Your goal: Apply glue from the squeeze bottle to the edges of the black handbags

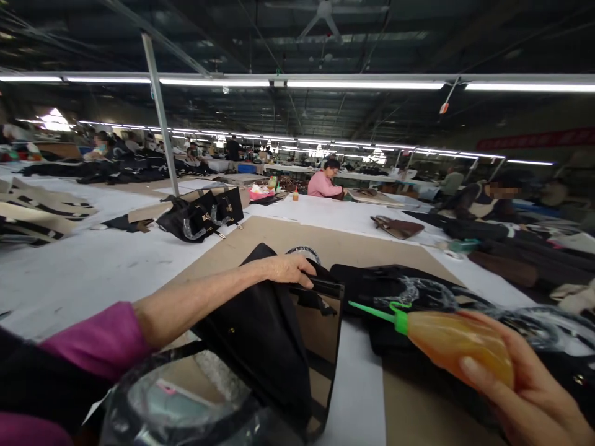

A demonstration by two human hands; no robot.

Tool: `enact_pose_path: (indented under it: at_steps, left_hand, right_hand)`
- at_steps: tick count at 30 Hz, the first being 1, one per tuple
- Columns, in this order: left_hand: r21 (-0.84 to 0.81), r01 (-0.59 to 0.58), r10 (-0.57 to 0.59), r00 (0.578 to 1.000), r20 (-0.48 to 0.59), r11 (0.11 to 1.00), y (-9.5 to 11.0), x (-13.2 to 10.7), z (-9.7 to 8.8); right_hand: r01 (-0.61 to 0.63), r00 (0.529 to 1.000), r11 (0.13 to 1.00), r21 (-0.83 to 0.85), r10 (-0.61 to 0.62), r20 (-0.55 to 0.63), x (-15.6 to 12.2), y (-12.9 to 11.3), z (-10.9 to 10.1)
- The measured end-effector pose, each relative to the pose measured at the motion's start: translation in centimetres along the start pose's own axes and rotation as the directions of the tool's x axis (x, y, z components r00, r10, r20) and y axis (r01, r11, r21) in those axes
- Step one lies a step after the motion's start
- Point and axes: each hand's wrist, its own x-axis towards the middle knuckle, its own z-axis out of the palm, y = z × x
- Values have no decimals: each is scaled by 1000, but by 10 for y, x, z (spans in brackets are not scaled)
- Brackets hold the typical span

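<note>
My left hand [292, 270] lies over the top edge of a black handbag [264, 334], its fingers curled round that edge. The bag stands tilted on the table, its tan-and-black side panel [320, 334] facing right. Clear plastic wraps a handle [176, 402] at the bag's lower left. My right hand [520, 378] is closed round a soft squeeze bottle [458, 341] of amber liquid, likely glue. The bottle's long green nozzle [372, 311] points left, its tip just off the bag's right edge without visible contact.
More black bags with plastic-wrapped handles [413, 291] lie to the right. Two black bags [199, 214] stand beside a metal post [160, 111]. A small orange bottle [295, 194] and a pink tray [261, 193] sit farther back. A person in pink [323, 183] works across the table.
</note>
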Motion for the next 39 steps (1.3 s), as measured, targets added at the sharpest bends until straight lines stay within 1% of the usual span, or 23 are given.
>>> enact_pose_path:
  at_steps: [1,4,7,10,15,21,29,36,39]
  left_hand:
    - [1,-11,11,1000,5,1000,-2,4,2]
    - [-14,-50,51,998,34,999,-7,13,6]
    - [-44,-74,77,995,61,996,-9,16,8]
    - [-59,-57,61,995,84,997,-9,14,6]
    - [-86,-35,42,996,76,996,-9,11,4]
    - [-74,-36,43,995,86,997,-9,10,6]
    - [-81,-21,27,997,74,996,-4,6,10]
    - [-58,-13,17,998,67,998,-3,5,9]
    - [-31,-23,25,997,67,999,-2,5,9]
  right_hand:
    - [31,999,999,-10,-32,-23,3,-3,1]
    - [54,997,998,19,-53,-62,7,-10,5]
    - [70,997,998,4,-70,-28,7,-12,10]
    - [101,995,995,-18,-101,-6,6,-9,11]
    - [148,989,989,-25,-149,-20,6,-4,9]
    - [226,974,974,-13,-226,27,5,0,11]
    - [194,980,981,11,-194,33,5,9,15]
    - [175,984,984,-43,-174,27,-4,3,15]
    - [160,987,987,-20,-160,10,-2,3,13]
